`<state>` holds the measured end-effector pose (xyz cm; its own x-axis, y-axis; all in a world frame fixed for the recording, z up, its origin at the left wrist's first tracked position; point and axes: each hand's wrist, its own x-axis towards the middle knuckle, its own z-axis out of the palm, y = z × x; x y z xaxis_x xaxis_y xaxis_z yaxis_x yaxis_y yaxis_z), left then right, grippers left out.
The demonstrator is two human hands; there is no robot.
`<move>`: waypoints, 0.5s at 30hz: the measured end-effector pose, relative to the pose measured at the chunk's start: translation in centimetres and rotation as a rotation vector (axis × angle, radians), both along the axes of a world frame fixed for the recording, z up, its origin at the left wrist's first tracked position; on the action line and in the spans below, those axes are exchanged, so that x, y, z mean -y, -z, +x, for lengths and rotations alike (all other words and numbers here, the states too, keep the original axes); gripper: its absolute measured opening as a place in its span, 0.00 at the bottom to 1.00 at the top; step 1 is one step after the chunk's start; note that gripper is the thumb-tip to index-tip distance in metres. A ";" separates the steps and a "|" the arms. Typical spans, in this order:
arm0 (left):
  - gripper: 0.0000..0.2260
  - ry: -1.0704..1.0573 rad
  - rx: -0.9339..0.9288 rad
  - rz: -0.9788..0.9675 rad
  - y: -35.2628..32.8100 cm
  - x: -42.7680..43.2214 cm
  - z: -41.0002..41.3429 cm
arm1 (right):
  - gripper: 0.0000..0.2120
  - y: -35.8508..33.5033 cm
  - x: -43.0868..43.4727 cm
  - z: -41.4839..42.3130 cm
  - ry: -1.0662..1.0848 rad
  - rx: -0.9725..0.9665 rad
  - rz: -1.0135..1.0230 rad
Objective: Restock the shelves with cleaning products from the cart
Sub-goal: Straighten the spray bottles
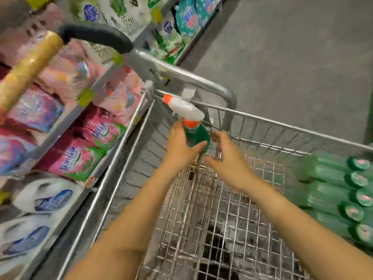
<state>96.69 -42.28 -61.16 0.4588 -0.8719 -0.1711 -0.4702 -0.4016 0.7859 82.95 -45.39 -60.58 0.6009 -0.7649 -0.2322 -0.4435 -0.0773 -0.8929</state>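
A green spray bottle (pixel 196 134) with a white trigger head and orange nozzle stands tilted above the far end of the wire cart (pixel 222 209). My left hand (pixel 181 144) grips its green body from the left, thumb across the front. My right hand (pixel 226 156) hovers just right of the bottle with fingers loosely spread, holding nothing. Several green bottles (pixel 335 195) with round caps lie stacked on their sides at the cart's right.
Shelves (pixel 66 122) on the left hold pink, white and green detergent bags. The cart's grey handle bar (pixel 181 75) with a black grip crosses the top. A yellowish roll (pixel 28 69) pokes in at upper left. Grey floor lies to the upper right.
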 end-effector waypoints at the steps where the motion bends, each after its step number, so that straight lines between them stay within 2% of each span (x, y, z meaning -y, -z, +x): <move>1: 0.27 -0.006 -0.020 -0.025 0.5 0.3 0.2 | 0.28 1.0 0.3 0.7 -0.004 -0.019 -0.022; 5: 0.24 -0.044 0.038 -0.092 1.4 0.4 0.7 | 0.31 3.1 0.9 2.5 0.081 -0.055 -0.111; 9: 0.23 0.000 0.129 -0.089 1.0 -0.5 -0.1 | 0.32 3.0 0.9 2.9 0.061 -0.056 -0.109; 11: 0.23 0.009 0.130 -0.089 0.5 -1.1 -0.5 | 0.32 2.2 0.7 2.6 0.039 -0.033 -0.108; 15: 0.22 -0.038 0.123 -0.224 -2.6 -2.6 -1.1 | 0.28 -0.8 -0.3 1.3 0.043 0.076 -0.073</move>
<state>95.56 -39.69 -58.54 0.4975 -0.8635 0.0832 -0.5555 -0.2433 0.7951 84.22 -45.09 -59.74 0.5809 -0.8035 -0.1302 -0.3791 -0.1255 -0.9168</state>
